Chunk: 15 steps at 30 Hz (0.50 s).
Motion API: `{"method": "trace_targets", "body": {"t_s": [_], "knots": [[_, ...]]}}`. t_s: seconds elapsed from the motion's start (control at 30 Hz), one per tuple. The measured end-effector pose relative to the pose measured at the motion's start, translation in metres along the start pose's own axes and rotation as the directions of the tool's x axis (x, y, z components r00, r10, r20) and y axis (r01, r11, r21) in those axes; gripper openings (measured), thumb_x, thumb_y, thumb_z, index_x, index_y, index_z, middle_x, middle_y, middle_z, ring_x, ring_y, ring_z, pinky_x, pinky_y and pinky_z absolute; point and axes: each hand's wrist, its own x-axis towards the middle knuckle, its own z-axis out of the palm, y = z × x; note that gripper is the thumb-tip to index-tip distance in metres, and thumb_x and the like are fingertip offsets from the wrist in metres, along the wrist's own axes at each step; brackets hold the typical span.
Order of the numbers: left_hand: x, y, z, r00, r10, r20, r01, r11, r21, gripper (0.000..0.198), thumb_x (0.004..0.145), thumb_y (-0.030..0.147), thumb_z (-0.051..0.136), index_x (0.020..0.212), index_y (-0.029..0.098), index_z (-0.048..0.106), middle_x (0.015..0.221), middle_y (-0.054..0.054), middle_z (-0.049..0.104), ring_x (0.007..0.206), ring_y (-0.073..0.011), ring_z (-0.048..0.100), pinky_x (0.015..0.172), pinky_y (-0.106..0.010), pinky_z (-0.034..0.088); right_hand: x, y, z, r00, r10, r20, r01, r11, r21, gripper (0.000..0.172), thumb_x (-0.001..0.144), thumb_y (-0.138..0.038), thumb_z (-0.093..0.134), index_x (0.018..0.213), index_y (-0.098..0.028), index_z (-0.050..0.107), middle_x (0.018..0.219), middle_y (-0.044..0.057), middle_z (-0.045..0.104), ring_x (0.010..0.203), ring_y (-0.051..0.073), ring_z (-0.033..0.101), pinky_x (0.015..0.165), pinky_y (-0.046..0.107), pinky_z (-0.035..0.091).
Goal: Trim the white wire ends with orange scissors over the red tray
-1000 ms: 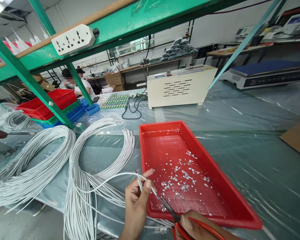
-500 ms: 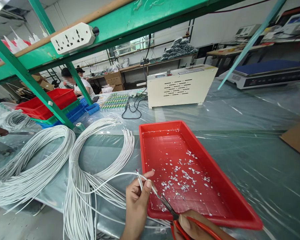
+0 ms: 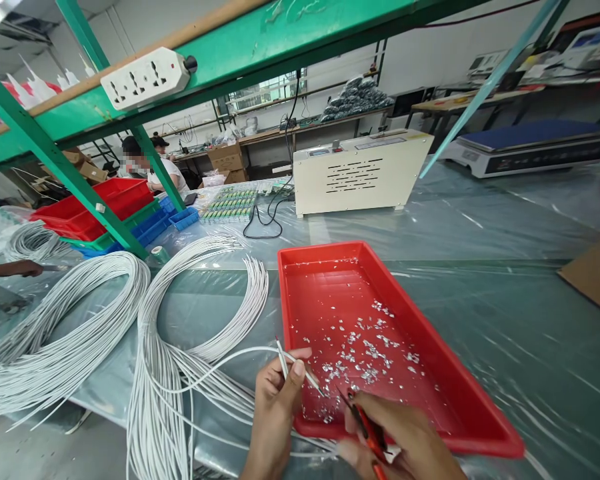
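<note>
**Inspector:** Left hand (image 3: 275, 407) pinches the bared end of a white wire (image 3: 300, 369) between thumb and forefinger, fingers closed on it. The wire tip hangs over the near left rim of the red tray (image 3: 480, 427). A second wire end stands upright from the same grip.

**Clerk:** And the right hand?

**Inspector:** Right hand (image 3: 405, 440) is wrapped around red-handled scissors (image 3: 365, 423), blades pointing up toward the wire tip, just short of it and apart from it. Whether the blades are parted, I cannot tell. The hand lies over the tray's near edge.

**Clerk:** Contents of the tray?

**Inspector:** Small silvery-white scraps (image 3: 365, 353), scattered just beyond both hands; the far end is mostly bare.

**Clerk:** Room to move?

**Inspector:** To the right of the right hand, open tabletop (image 3: 505, 313) under clear plastic sheeting, up to a cardboard corner (image 3: 595, 273) at the far right. To the left of the left hand, loops of white cable (image 3: 180, 347) crowd the tabletop and spill over its near edge. Further left, a second coil (image 3: 65, 320).

**Clerk:** Beyond the tray?

**Inspector:** A cream machine box (image 3: 360, 173), well apart. Overhead, a green shelf frame (image 3: 55, 160) carrying a power strip (image 3: 145, 77). Another person's hand (image 3: 25, 268) rests at the far left edge.
</note>
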Motion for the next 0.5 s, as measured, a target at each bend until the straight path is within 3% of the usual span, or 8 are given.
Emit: {"method": "trace_targets", "body": {"t_s": [0.1,0.27,0.37,0.5], "knots": [[-0.005,0.000,0.001,0.997,0.071,-0.036,-0.070,0.997,0.035,0.028,0.075,0.036,0.065,0.093,0.014,0.068,0.059,0.002,0.053,0.053,-0.0087,0.043,0.055,-0.020,0.037,0.011,-0.002,-0.003,0.996,0.075,-0.055,-0.068,0.990,0.123,0.021,0.081,-0.035,0.049,0.068,-0.018,0.054,0.059,-0.001,0.054,0.052,0.013,0.047,0.050,0.022,0.037],[-0.011,0.003,0.004,0.996,0.084,-0.013,-0.083,0.994,0.074,0.034,0.075,0.039,0.063,0.099,0.016,0.067,0.068,-0.003,0.064,0.064,-0.0150,0.056,0.062,-0.025,0.044,0.022,0.000,-0.007,0.990,0.142,-0.002,-0.140,0.980,0.140,0.027,0.080,-0.038,0.049,0.077,-0.014,0.062,0.056,-0.002,0.048,0.050,0.012,0.040,0.045,0.021,0.033],[-0.012,0.004,0.003,0.995,0.099,0.020,-0.100,0.991,0.084,0.034,0.076,0.039,0.062,0.101,0.016,0.067,0.089,-0.009,0.069,0.083,-0.0225,0.060,0.076,-0.033,0.045,0.023,-0.002,-0.007,0.993,0.118,-0.014,-0.116,0.987,0.112,0.026,0.078,-0.035,0.050,0.068,-0.014,0.061,0.054,-0.002,0.047,0.050,0.012,0.039,0.046,0.021,0.032],[-0.011,0.003,0.001,0.989,0.145,0.022,-0.147,0.976,0.161,0.032,0.078,0.038,0.060,0.099,0.014,0.068,0.099,-0.012,0.070,0.091,-0.0262,0.061,0.082,-0.036,0.044,0.023,-0.006,-0.006,0.997,0.058,-0.053,-0.057,0.998,0.026,0.027,0.079,-0.030,0.048,0.058,-0.016,0.055,0.052,-0.003,0.047,0.048,0.011,0.039,0.043,0.020,0.030]]}}
